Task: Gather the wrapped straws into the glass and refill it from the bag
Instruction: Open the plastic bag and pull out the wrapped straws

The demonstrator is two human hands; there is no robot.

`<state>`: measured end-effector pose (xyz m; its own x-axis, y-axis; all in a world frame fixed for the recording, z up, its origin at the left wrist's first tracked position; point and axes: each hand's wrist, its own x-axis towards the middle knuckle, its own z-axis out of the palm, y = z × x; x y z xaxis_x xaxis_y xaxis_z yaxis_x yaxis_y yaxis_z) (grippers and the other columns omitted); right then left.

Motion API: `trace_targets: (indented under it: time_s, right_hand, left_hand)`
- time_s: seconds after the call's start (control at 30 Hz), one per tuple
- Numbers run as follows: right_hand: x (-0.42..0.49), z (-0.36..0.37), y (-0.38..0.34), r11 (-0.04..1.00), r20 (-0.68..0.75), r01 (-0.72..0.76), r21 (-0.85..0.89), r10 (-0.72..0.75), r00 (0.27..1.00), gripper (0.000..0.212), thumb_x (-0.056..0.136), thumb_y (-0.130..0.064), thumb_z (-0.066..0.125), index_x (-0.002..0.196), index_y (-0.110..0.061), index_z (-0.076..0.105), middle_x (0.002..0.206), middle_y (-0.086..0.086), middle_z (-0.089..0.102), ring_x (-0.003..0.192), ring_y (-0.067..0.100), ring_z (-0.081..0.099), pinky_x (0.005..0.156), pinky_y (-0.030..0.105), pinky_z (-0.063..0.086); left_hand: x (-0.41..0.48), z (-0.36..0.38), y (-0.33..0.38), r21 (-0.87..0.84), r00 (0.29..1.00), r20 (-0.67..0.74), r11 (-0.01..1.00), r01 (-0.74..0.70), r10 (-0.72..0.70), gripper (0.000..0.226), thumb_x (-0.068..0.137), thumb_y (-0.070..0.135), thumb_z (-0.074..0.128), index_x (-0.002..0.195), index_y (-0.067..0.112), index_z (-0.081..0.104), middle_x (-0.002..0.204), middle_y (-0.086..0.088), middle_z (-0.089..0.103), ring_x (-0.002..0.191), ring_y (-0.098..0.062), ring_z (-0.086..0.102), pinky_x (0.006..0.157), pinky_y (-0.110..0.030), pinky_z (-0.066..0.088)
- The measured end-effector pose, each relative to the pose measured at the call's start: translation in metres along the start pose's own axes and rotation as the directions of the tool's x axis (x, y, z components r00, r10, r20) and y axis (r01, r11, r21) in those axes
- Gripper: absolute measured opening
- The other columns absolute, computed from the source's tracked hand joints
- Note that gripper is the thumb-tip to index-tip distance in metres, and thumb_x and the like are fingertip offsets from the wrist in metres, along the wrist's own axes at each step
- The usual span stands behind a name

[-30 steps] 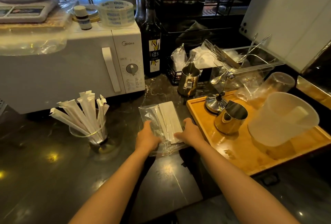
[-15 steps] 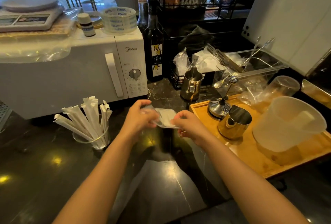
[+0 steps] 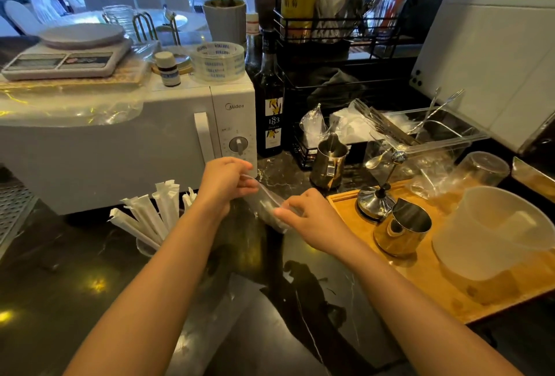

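A clear plastic bag [image 3: 265,204] is held up above the dark counter between both hands. My left hand [image 3: 225,184] pinches its upper left edge. My right hand [image 3: 306,215] grips its lower right edge. What is inside the bag is blurred. White paper-wrapped straws [image 3: 150,216] fan out of a glass [image 3: 144,248] on the counter to the left, partly hidden behind my left forearm.
A white microwave [image 3: 126,147] stands behind the glass. A wooden tray [image 3: 420,270] on the right carries a gold pitcher [image 3: 401,231], a frosted jug [image 3: 495,231] and a metal stand. A dark bottle [image 3: 271,111] and a wire rack stand at the back.
Both hands picked the bag off the counter and raised it toward the microwave. The bag now hangs tilted between the fingers. The view has tilted upward.
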<state>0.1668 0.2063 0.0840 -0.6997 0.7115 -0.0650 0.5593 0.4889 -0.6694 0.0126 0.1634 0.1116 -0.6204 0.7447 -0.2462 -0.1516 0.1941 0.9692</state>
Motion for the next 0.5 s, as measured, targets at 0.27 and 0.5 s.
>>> trace_targets:
  time_s: [0.27, 0.5]
  right_hand:
    - [0.006, -0.011, -0.014, 0.994, -0.023, 0.060, -0.090, -0.062, 0.998, 0.035, 0.090, -0.026, 0.052, 0.058, -0.030, 0.038, 0.062, -0.010, 0.044, 0.060, 0.007, 0.043, 0.056, 0.027, 0.036]
    - [0.017, -0.018, -0.028, 0.941, 0.013, -0.018, 0.337, 0.015, 1.000, 0.030, 0.091, -0.014, 0.050, 0.062, -0.018, 0.043, 0.057, -0.002, 0.052, 0.047, 0.010, 0.053, 0.034, 0.011, 0.037]
  left_hand:
    - [0.005, 0.000, 0.011, -0.018, 0.996, 0.079, 0.999, -0.044, 0.045, 0.015, 0.091, 0.006, 0.043, 0.099, 0.003, 0.055, 0.074, -0.010, 0.057, 0.062, -0.016, 0.060, 0.048, -0.017, 0.055]
    - [-0.006, -0.006, 0.012, 0.101, 0.946, 0.318, 0.991, -0.093, 0.057, 0.006, 0.090, 0.017, 0.049, 0.089, 0.012, 0.047, 0.069, -0.006, 0.054, 0.054, -0.012, 0.058, 0.051, -0.020, 0.050]
